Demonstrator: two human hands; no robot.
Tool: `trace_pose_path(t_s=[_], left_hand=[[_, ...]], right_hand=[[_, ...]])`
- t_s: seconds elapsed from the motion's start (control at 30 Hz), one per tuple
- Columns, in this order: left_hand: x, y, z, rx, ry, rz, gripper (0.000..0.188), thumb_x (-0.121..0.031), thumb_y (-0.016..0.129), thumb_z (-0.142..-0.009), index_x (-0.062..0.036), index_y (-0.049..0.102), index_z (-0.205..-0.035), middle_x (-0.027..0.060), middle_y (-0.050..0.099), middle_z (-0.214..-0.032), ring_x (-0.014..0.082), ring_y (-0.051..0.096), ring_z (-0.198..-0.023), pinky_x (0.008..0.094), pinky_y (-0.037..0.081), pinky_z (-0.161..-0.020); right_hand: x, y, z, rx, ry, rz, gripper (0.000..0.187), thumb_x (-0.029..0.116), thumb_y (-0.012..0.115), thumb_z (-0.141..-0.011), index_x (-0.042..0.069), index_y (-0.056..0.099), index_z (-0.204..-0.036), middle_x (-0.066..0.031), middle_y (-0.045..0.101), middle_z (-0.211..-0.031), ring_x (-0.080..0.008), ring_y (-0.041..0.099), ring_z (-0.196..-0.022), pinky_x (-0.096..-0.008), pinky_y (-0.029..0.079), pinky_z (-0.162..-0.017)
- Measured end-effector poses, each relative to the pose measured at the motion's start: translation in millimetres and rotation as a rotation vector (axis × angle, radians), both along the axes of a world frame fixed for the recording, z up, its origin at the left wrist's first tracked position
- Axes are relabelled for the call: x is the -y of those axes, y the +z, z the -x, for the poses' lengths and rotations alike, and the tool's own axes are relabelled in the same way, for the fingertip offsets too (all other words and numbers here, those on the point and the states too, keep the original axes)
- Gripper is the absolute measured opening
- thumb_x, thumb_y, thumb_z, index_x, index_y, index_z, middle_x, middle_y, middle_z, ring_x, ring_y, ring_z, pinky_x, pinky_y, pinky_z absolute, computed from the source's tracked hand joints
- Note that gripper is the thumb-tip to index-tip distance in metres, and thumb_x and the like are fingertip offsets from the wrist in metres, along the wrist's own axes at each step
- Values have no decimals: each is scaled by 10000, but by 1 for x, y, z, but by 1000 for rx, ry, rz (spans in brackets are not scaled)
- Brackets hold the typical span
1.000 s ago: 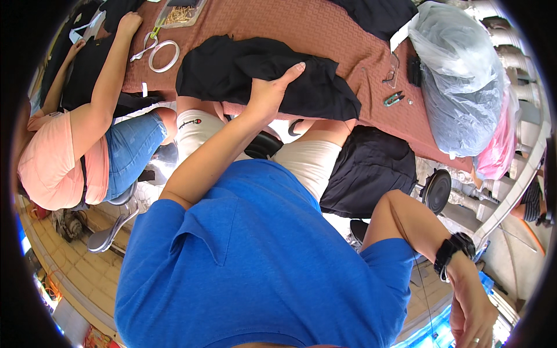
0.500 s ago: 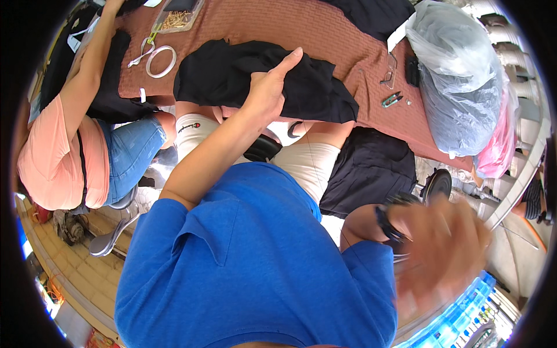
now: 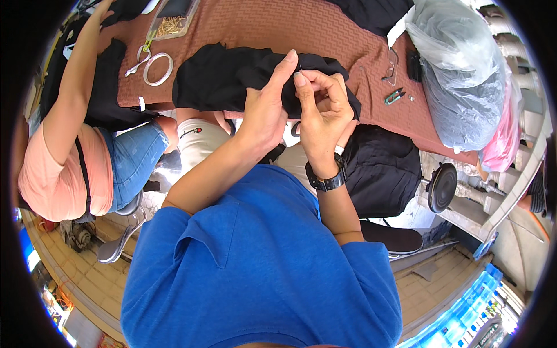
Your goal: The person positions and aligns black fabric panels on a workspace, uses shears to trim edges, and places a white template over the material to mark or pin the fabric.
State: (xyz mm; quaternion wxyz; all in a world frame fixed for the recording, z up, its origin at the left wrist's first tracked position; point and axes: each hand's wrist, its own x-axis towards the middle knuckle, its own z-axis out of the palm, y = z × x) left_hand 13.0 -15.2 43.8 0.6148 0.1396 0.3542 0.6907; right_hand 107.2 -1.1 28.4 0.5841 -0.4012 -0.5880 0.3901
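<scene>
Since the earlier frame, the right hand (image 3: 326,113) has swung up from the lower right to the frame's centre, beside the left hand (image 3: 267,113), which stays on the soft, bunched matte-black cloth (image 3: 220,78). That cloth lies at upper centre, along the near edge of the reddish-brown, fabric-covered surface (image 3: 261,23) with its raised zigzag texture. The left hand grasps the cloth, thumb raised; the right pinches a thin dark strand-like item (image 3: 300,68) between thumb and forefinger, too fine to identify.

Handling this well probably calls for a steady left grip and small, light right-hand movements, since such limp cloth could pucker. At upper right, a bulging, wrinkled translucent plastic bag (image 3: 458,75) rests near slim green-handled snips (image 3: 394,96); at upper left lies a smooth white ring (image 3: 158,56).
</scene>
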Motion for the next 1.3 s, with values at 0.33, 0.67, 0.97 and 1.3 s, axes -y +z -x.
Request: trace_pose_path(t_s=[0.33, 0.67, 0.97, 1.3], left_hand=[[-5, 0, -1, 4, 73, -73, 152, -182, 673, -970, -92, 658, -848, -41, 619, -818, 45, 562, -764, 246, 464, -696], [-8, 0, -1, -42, 102, -82, 192, -180, 662, -977, -75, 648, -817, -35, 601, -785, 44, 537, -725, 234, 440, -652], [-7, 0, 0, -49, 109, -99, 168, -163, 647, -986, -66, 659, -849, -33, 616, -809, 46, 554, -750, 231, 451, -663], [-6, -1, -1, -52, 95, -105, 166, -161, 641, -989, -57, 674, -864, -23, 638, -817, 45, 566, -748, 229, 458, -659]], right_hand=[[-4, -4, 6, -112, 19, 31, 108, 13, 731, -894, -13, 713, -997, 8, 530, -827, -50, 532, -710, -185, 458, -638], [-3, 5, 7, -158, 27, 129, 120, -23, 733, -867, -30, 727, -987, 11, 534, -806, -44, 483, -706, -191, 387, -608], [-3, 7, 4, -224, 96, 186, 146, -23, 730, -876, -26, 734, -1022, 9, 533, -829, -44, 493, -721, -185, 429, -641], [-2, 7, 3, -240, 100, 184, 143, -24, 724, -885, -26, 732, -1027, 12, 524, -838, -44, 509, -731, -184, 444, -641]])
